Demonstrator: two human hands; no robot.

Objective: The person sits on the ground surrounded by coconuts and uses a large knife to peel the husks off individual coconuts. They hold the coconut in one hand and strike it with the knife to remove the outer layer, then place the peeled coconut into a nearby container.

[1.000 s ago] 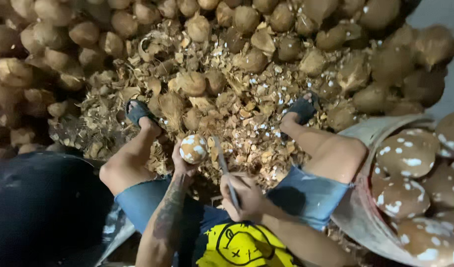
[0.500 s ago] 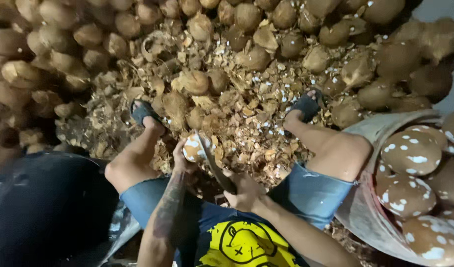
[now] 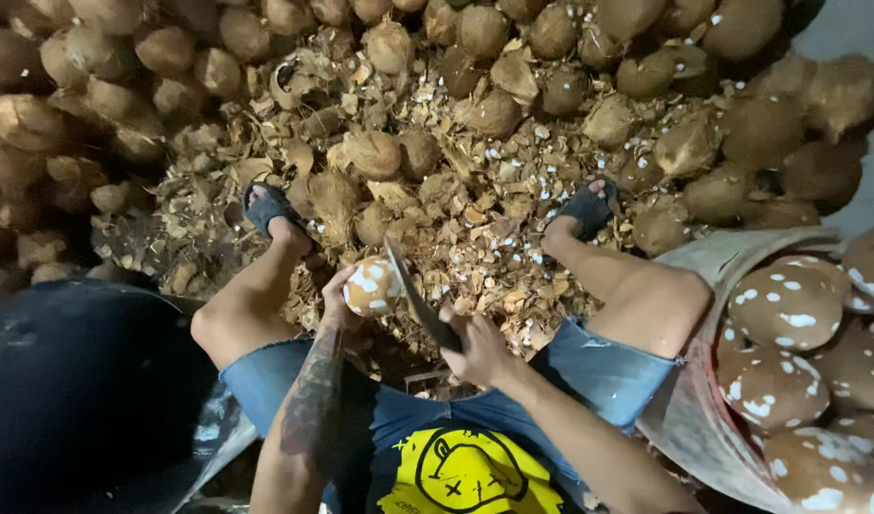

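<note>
Brown peeled coconut gripped in left hand between the knees, blade clamped in right hand, edge touching it. Husk scraps underfoot, peeled ones in sack right.

shell scraps between knees, coconut pile ahead, sack right

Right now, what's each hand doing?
Left hand: closed around a partly peeled coconut.
Right hand: closed on the handle of a knife, blade beside the coconut.
</note>
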